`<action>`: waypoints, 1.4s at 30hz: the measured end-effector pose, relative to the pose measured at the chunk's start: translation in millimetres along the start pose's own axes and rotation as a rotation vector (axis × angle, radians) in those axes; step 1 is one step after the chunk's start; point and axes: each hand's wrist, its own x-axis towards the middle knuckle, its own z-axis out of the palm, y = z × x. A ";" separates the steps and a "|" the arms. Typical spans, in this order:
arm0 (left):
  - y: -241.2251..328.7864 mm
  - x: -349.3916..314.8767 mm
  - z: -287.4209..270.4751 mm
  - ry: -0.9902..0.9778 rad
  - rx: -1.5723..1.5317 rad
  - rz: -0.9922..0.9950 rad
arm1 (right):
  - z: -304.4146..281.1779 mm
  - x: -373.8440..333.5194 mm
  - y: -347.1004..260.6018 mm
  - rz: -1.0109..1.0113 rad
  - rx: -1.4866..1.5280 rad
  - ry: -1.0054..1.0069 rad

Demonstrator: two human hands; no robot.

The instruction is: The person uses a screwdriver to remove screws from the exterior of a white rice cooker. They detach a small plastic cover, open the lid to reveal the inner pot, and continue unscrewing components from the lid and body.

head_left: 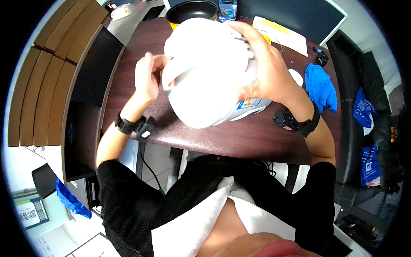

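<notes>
A large white rounded appliance point(201, 85) with a looped handle on its left side is tilted above the desk. Glare washes out much of its surface, so its exact kind is unclear. My right hand point(274, 73) spans its right side, fingers over the top edge beside a ridged part and thumb lower down, gripping it. At the handle, my left hand point(147, 79) has its fingers bent in against the appliance and its thumb raised; some fingertips are hidden behind the handle. A blue and white label point(249, 104) shows on the appliance below my right thumb.
On the brown desk point(197, 143) a black pan point(191, 10) and a water bottle point(227, 10) stand at the back. A blue cloth point(320, 88) lies at right, near a small black device point(320, 57). Cardboard boxes point(38, 98) line the left; a dark partition point(287, 17) rises behind.
</notes>
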 end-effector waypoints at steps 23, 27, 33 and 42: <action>-54.8 -97.2 11.5 0.474 -0.272 -0.085 | 50.3 45.8 -22.2 -0.078 -0.325 -0.107; -57.2 -100.7 12.9 0.499 -0.312 -0.045 | 54.2 47.2 -28.8 -0.077 -0.356 -0.141; -39.8 -114.0 -10.6 0.420 -0.246 -0.047 | 58.5 52.1 -42.7 -0.083 -0.327 -0.069; -30.6 -141.9 -43.5 0.374 -0.108 -0.089 | 54.4 57.6 -50.1 -0.042 -0.170 -0.215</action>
